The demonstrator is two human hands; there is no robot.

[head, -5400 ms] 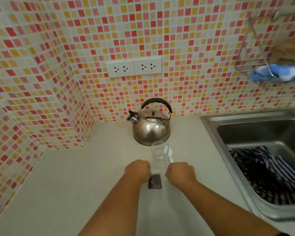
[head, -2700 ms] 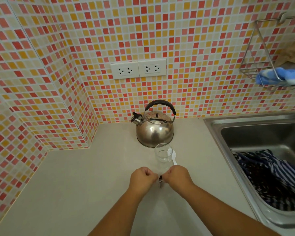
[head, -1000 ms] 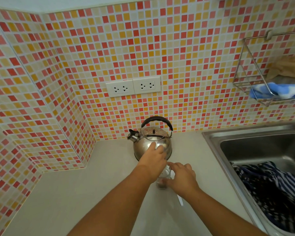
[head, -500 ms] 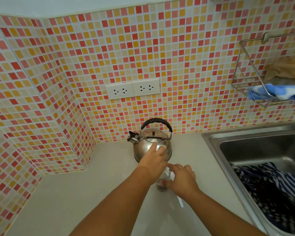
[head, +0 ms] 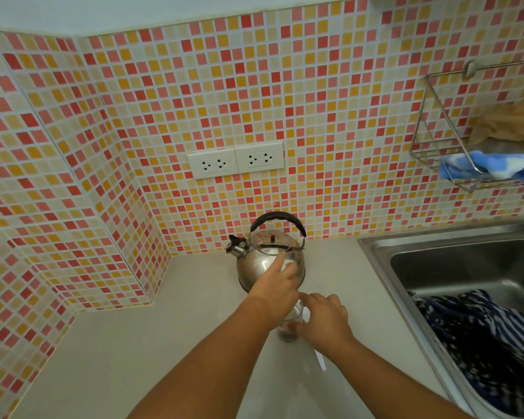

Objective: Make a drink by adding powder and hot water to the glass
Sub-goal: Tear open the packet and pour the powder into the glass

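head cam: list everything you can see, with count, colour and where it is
kettle: 1, steel with black handle, back of counter by the wall
glass: 1, clear, in front of kettle, between the hands
spoon: 1, white, only its handle shows, on counter beside glass
counter: 1, beige
wall sockets: 2, white, on tiled wall above kettle
sink: 1, steel, right
striped cloth: 1, dark blue and white, in sink
wire rack: 1, metal, upper right wall
blue cloth: 1, on rack
left hand: over glass, holding something small and pale
right hand: steadying glass
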